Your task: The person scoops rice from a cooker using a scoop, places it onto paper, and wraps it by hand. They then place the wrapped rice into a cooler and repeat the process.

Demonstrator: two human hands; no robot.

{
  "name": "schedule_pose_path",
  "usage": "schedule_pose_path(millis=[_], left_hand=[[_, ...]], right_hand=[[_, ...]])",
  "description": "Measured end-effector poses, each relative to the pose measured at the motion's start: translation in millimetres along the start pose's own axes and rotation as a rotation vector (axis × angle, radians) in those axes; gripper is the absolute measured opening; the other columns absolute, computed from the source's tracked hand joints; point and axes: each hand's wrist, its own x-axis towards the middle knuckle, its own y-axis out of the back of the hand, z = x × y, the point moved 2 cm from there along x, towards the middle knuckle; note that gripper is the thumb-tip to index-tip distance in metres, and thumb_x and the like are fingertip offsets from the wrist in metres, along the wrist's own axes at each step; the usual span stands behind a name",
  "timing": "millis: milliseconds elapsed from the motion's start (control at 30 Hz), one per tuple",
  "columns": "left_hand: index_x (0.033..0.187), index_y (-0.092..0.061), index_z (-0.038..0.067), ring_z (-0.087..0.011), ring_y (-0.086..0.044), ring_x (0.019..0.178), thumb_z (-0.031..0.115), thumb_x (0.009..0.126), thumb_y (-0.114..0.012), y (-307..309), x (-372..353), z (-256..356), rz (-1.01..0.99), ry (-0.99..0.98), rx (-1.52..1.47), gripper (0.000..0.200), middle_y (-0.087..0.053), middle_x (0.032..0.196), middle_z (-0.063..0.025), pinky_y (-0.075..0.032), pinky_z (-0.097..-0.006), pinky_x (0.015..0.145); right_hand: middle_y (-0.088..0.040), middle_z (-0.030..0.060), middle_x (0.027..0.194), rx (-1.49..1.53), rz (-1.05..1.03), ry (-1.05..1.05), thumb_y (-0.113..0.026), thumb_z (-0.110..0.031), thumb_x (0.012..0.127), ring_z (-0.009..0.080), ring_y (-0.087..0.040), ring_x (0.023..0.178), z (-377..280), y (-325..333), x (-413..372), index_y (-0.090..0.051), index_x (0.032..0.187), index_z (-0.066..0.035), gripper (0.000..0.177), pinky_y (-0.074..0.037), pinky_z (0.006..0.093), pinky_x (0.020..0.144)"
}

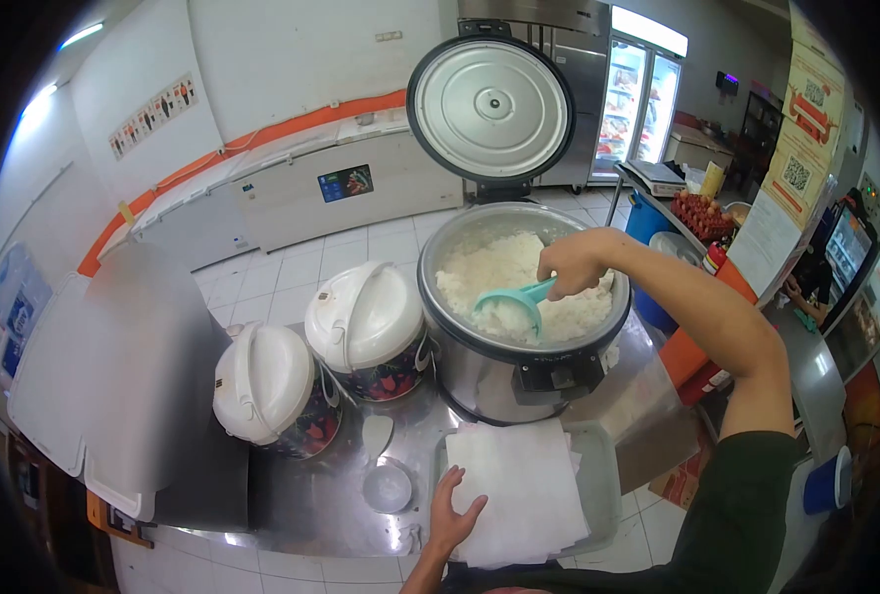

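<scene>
**Shop kitchen, steel worktop: rice scoop loaded, paper bare**

Room: white tiled floor, chest freezers (311, 183) along the orange-striped wall, glass-door fridge (643, 99) at the back. Steel worktop (341, 495) in front of the person.

On the worktop:
- big cooker (480, 376), lid (489, 107) hinged fully up, pot well filled with rice (489, 267)
- two small cookers (366, 322) (267, 381) to its left, touching each other, both shut
- tray (603, 475) just in front of the big cooker, white paper (514, 485) laid over it
- small round dish (388, 487) left of the tray, contents unclear

Hands:
- right hand (574, 262) over the pot, fingers closed round the handle of a teal scoop (514, 302). The scoop bowl sits low at the near side of the pot with a lump of rice in it
- left hand (452, 515) on the near left corner of the paper, fingers spread open and flat, gripping nothing

Status, my read:
- done: cooker open, paper in place, one scoop of rice loaded
- left: nothing has reached the paper, its surface shows clean. All rice in view is in the pot or on the scoop, so this looks like an early stage of portioning

Off to the right there's a tray of eggs (702, 213) and wall posters, well apart from the hands
</scene>
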Motion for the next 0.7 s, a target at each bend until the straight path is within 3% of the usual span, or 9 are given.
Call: schedule_pose_path(millis=[200,267,333,367,433,467,533,633,700], left_hand=[[0.127,-0.052,0.002,-0.0337,-0.05,0.123,0.021,0.076,-0.079,-8.0,7.5,-11.7,-0.001,-0.082,0.006,0.06,-0.05,0.135,-0.0204,-0.042,-0.04,0.101],[0.129,-0.051,0.004,-0.0323,-0.05,0.124,0.024,0.078,-0.078,-11.3,4.9,-22.0,0.002,-0.136,0.081,0.062,-0.051,0.135,-0.0175,-0.04,-0.04,0.103],[0.133,-0.049,0.007,-0.0325,-0.045,0.128,0.034,0.082,-0.073,-8.4,9.0,-19.9,-0.033,-0.017,0.083,0.063,-0.047,0.139,-0.0169,-0.036,-0.0418,0.107],[0.135,-0.047,0.008,-0.0323,-0.043,0.13,0.034,0.083,-0.072,-8.4,12.4,-20.6,-0.058,-0.027,0.177,0.064,-0.045,0.141,-0.0168,-0.034,-0.0414,0.109],[0.136,-0.044,0.004,-0.0322,-0.04,0.133,0.035,0.087,-0.068,-6.4,14.7,-27.9,-0.029,-0.064,0.128,0.062,-0.042,0.142,-0.0178,-0.032,-0.0425,0.11],[0.136,-0.044,0.004,-0.0322,-0.04,0.133,0.035,0.087,-0.068,2.1,10.6,-26.6,0.045,-0.041,0.148,0.062,-0.042,0.142,-0.0178,-0.032,-0.0425,0.11],[0.133,-0.046,0.005,-0.0365,-0.043,0.125,0.045,0.085,-0.069,1.6,12.0,-20.0,0.043,-0.084,0.087,0.067,-0.045,0.136,-0.0215,-0.036,-0.0474,0.104],[0.137,-0.042,0.004,-0.0333,-0.042,0.13,0.036,0.088,-0.065,11.1,10.4,-21.2,-0.017,-0.009,0.105,0.063,-0.04,0.143,-0.0199,-0.036,-0.042,0.107],[0.137,-0.041,0.004,-0.0332,-0.043,0.129,0.036,0.089,-0.064,9.8,8.1,-20.5,-0.024,0.025,0.077,0.063,-0.039,0.143,-0.0202,-0.037,-0.0415,0.106]], right_hand=[[-0.065,0.0123,0.076,0.202,0.034,0.132,-0.063,-0.034,0.087,0.022,-0.061,0.058,37.3,-22.0,12.1,-0.066,0.108,-0.004,0.037,-0.051,0.0341,0.057],[-0.066,0.0128,0.068,0.046,-0.008,0.284,-0.065,-0.036,0.085,0.022,-0.063,0.059,97.3,-49.7,64.7,-0.069,0.091,-0.001,0.035,-0.051,0.0354,0.057],[-0.069,0.0156,0.08,0.245,0.124,0.201,-0.067,-0.027,0.081,0.0255,-0.067,0.073,85.5,-38.5,63.5,-0.071,0.095,-0.008,0.024,-0.053,0.0378,0.068],[-0.067,0.0196,0.079,-0.067,0.534,0.388,-0.068,-0.015,0.077,0.0343,-0.065,0.077,100.8,-49.4,81.2,-0.069,0.1,-0.005,0.025,-0.05,0.0435,0.074],[-0.063,0.0243,0.092,0.016,0.967,0.354,-0.065,0.0,0.071,0.0437,-0.06,0.088,83.0,-69.0,86.6,-0.063,0.111,0.001,0.04,-0.045,0.0495,0.075],[-0.063,0.0244,0.102,-0.02,0.972,0.332,-0.064,0.003,0.07,0.0445,-0.058,0.096,86.8,-81.8,108.8,-0.059,0.119,-0.001,0.05,-0.045,0.0499,0.082],[-0.053,0.0225,0.13,-0.372,0.684,0.118,-0.05,-0.019,0.091,0.0397,-0.065,0.083,24.7,-66.9,65.2,-0.052,0.133,-0.013,0.042,-0.052,0.0494,0.071],[-0.066,0.0207,0.098,-0.413,0.923,0.231,-0.051,-0.019,0.09,0.0386,-0.066,0.077,14.8,-68.2,42.9,-0.054,0.128,-0.013,0.038,-0.052,0.0494,0.065],[-0.065,0.0206,0.1,-0.468,0.916,0.201,-0.051,-0.019,0.09,0.0383,-0.066,0.076,13.0,-63.9,36.5,-0.054,0.127,-0.015,0.037,-0.052,0.0493,0.065]])
